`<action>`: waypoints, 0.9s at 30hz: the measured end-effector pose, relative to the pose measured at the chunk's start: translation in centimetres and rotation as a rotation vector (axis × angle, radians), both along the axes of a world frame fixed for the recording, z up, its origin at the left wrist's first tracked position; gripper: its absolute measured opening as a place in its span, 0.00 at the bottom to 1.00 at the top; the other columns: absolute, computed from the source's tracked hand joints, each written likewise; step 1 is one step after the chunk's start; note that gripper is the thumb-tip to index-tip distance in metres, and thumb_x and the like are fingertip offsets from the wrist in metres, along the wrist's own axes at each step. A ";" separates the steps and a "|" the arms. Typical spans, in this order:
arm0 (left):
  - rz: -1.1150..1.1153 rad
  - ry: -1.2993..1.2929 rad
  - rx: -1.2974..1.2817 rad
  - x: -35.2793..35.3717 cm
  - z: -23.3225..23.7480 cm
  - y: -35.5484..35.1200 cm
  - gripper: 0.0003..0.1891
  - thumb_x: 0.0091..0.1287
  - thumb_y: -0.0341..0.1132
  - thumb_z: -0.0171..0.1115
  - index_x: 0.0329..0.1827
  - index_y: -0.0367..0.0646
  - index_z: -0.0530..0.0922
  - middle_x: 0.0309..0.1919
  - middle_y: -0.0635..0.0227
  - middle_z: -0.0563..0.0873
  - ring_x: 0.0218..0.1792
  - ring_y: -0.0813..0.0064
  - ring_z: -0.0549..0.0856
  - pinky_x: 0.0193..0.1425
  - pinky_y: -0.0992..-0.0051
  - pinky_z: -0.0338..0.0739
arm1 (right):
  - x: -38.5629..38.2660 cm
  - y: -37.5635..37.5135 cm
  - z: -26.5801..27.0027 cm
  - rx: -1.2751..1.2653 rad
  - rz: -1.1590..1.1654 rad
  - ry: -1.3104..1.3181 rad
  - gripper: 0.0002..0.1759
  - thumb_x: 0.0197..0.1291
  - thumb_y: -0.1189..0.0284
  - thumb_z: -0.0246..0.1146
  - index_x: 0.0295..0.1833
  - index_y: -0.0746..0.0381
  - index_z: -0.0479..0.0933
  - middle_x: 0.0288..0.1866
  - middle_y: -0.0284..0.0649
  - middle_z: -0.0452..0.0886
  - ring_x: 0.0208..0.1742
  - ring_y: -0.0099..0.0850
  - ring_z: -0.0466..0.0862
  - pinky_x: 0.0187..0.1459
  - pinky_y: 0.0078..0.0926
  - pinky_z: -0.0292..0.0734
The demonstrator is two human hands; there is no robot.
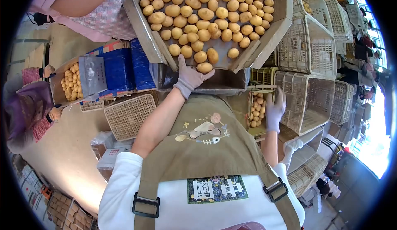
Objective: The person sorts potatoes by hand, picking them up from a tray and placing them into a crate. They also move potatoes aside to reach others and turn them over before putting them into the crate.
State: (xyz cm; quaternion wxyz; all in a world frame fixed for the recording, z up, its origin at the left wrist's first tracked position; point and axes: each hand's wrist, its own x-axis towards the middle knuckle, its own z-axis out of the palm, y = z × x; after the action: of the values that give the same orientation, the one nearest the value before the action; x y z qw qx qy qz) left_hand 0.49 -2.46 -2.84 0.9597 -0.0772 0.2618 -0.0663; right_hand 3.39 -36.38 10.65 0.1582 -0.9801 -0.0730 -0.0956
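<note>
My left hand (191,77), in a pale glove, is at the lower lip of the sorting tray (157,48), index finger and thumb spread. Between them, close to the thumb, lies one round tan piece of produce (204,67) resembling a small potato. Many more such pieces (205,14) cover the tray above. My right hand (275,110), also gloved, is raised beside a box (258,130) holding more of this produce (257,110). Motion smears its fingers, and I cannot tell whether they hold anything. A dark bin (227,80) opens below the tray's lip, in front of my apron.
Stacked plastic crates (304,52) line my right side. To the left stand a blue-wrapped box (118,69), an upturned crate (130,116) and a carton of produce (66,66), with another person's hands (53,114) beside it. Another person in pink (95,27) stands at upper left.
</note>
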 end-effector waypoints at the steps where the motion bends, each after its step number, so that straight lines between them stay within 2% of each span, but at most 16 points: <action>1: -0.019 0.007 0.015 -0.3 0.4 -0.1 0.51 0.65 0.81 0.43 0.84 0.56 0.57 0.84 0.70 0.56 0.82 0.51 0.57 0.78 0.30 0.51 | 1.6 4.3 1.8 0.162 0.082 -0.038 0.23 0.63 0.76 0.67 0.65 0.63 0.80 0.61 0.51 0.83 0.59 0.48 0.84 0.59 0.43 0.81; 2: -0.046 0.064 0.033 -0.3 0.6 -0.1 0.52 0.64 0.81 0.43 0.84 0.56 0.57 0.84 0.70 0.57 0.82 0.52 0.57 0.78 0.31 0.50 | 2.8 9.4 3.9 0.377 0.094 0.084 0.20 0.62 0.78 0.66 0.61 0.64 0.82 0.59 0.50 0.84 0.56 0.47 0.85 0.56 0.42 0.82; 4: -0.091 0.168 0.070 0.0 1.1 -0.2 0.53 0.63 0.82 0.42 0.85 0.56 0.57 0.84 0.70 0.58 0.82 0.52 0.57 0.79 0.32 0.46 | 7.0 15.9 3.4 0.328 0.426 -0.056 0.18 0.63 0.77 0.66 0.59 0.63 0.83 0.52 0.50 0.86 0.49 0.47 0.87 0.52 0.39 0.82; 5: -0.105 0.132 0.082 0.0 0.6 -0.2 0.55 0.61 0.84 0.40 0.85 0.55 0.56 0.84 0.70 0.59 0.83 0.56 0.57 0.79 0.34 0.42 | 8.9 19.0 2.5 0.247 0.484 -0.100 0.17 0.65 0.72 0.64 0.59 0.63 0.81 0.55 0.49 0.86 0.50 0.48 0.87 0.51 0.40 0.82; 8: -0.020 -0.122 0.145 -0.4 -4.5 -0.9 0.56 0.60 0.85 0.40 0.84 0.54 0.57 0.84 0.70 0.60 0.83 0.60 0.56 0.79 0.34 0.41 | 16.0 23.6 -6.0 -0.046 0.422 0.144 0.27 0.68 0.63 0.59 0.71 0.58 0.72 0.64 0.50 0.83 0.62 0.47 0.84 0.63 0.44 0.78; 10: -0.075 0.174 0.224 -0.8 -0.4 -0.6 0.54 0.62 0.83 0.43 0.83 0.54 0.60 0.83 0.70 0.61 0.83 0.61 0.57 0.78 0.31 0.47 | 16.1 25.6 -1.4 -0.186 0.302 0.487 0.30 0.65 0.58 0.61 0.71 0.57 0.72 0.63 0.49 0.84 0.63 0.46 0.84 0.64 0.42 0.77; 12: 0.056 0.180 -0.034 -0.7 1.1 -0.3 0.52 0.62 0.81 0.48 0.82 0.56 0.61 0.81 0.71 0.63 0.81 0.59 0.59 0.78 0.31 0.53 | 16.4 24.6 -2.3 -0.037 0.392 0.466 0.31 0.63 0.55 0.63 0.70 0.56 0.74 0.62 0.49 0.84 0.63 0.46 0.84 0.63 0.42 0.77; 13: 0.049 0.140 -0.010 -0.9 0.7 -0.3 0.51 0.62 0.80 0.49 0.82 0.57 0.61 0.80 0.71 0.63 0.81 0.59 0.60 0.77 0.31 0.55 | 15.9 24.0 -2.5 0.059 0.419 0.474 0.32 0.61 0.52 0.65 0.68 0.56 0.76 0.61 0.49 0.85 0.63 0.46 0.84 0.61 0.42 0.78; 16: 0.030 0.061 0.057 -0.8 0.2 -0.3 0.48 0.64 0.79 0.50 0.81 0.61 0.61 0.79 0.72 0.63 0.78 0.58 0.64 0.76 0.31 0.60 | 13.3 23.2 -3.0 0.553 0.453 0.442 0.30 0.57 0.61 0.72 0.63 0.61 0.77 0.56 0.44 0.85 0.55 0.35 0.86 0.56 0.31 0.79; 18: 0.033 0.090 0.069 -0.7 0.2 -0.3 0.47 0.65 0.79 0.48 0.82 0.61 0.60 0.80 0.71 0.63 0.79 0.56 0.64 0.75 0.31 0.60 | 11.5 22.8 -1.6 0.628 0.442 0.464 0.29 0.55 0.67 0.74 0.62 0.63 0.77 0.53 0.40 0.82 0.50 0.29 0.82 0.55 0.26 0.78; 20: 0.037 0.045 0.016 -0.7 -0.1 -0.3 0.47 0.66 0.78 0.46 0.82 0.61 0.60 0.80 0.71 0.62 0.79 0.54 0.64 0.75 0.31 0.60 | 11.0 22.1 -2.9 0.763 0.495 0.372 0.29 0.53 0.68 0.74 0.60 0.63 0.76 0.50 0.40 0.79 0.49 0.29 0.80 0.53 0.27 0.78; 22: 0.038 -0.012 -0.040 -0.6 0.1 -0.2 0.46 0.66 0.78 0.45 0.82 0.61 0.60 0.81 0.71 0.62 0.79 0.53 0.63 0.75 0.32 0.61 | 10.6 21.3 -1.2 0.625 0.504 0.370 0.30 0.54 0.73 0.74 0.63 0.65 0.72 0.58 0.41 0.79 0.60 0.28 0.78 0.67 0.28 0.72; 23: 0.043 -0.043 -0.069 -0.7 0.1 -0.1 0.46 0.67 0.77 0.45 0.82 0.61 0.60 0.81 0.70 0.62 0.80 0.53 0.63 0.75 0.32 0.61 | 10.4 21.2 -0.7 0.631 0.567 0.172 0.28 0.50 0.69 0.75 0.56 0.64 0.76 0.50 0.45 0.80 0.47 0.36 0.81 0.53 0.31 0.79; 24: 0.048 -0.075 -0.099 -0.7 0.4 -0.1 0.45 0.67 0.77 0.45 0.82 0.61 0.60 0.82 0.70 0.61 0.80 0.52 0.63 0.75 0.32 0.61 | 10.0 20.8 1.1 0.602 0.570 0.212 0.30 0.49 0.71 0.76 0.58 0.63 0.75 0.53 0.42 0.82 0.54 0.34 0.82 0.61 0.30 0.75; 26: 0.065 -0.056 -0.020 -0.5 2.5 0.1 0.44 0.68 0.75 0.45 0.82 0.60 0.62 0.82 0.71 0.62 0.81 0.52 0.61 0.76 0.31 0.58 | 10.8 19.1 4.2 0.348 0.824 -0.108 0.27 0.44 0.68 0.76 0.53 0.60 0.78 0.45 0.43 0.85 0.46 0.42 0.85 0.49 0.37 0.80; 27: 0.061 -0.001 0.009 -0.5 3.4 0.1 0.44 0.68 0.75 0.45 0.82 0.60 0.62 0.82 0.71 0.62 0.81 0.52 0.61 0.76 0.31 0.57 | 12.3 18.3 7.4 0.192 0.990 -0.311 0.26 0.41 0.68 0.76 0.50 0.58 0.80 0.42 0.41 0.85 0.47 0.44 0.85 0.48 0.39 0.80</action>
State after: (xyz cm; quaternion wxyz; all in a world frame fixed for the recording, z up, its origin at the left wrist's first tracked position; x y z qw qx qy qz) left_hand 0.03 -2.40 0.52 0.9618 -0.0806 0.2592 -0.0360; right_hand 15.67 -18.07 18.08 0.2606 -0.7836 -0.5407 -0.1601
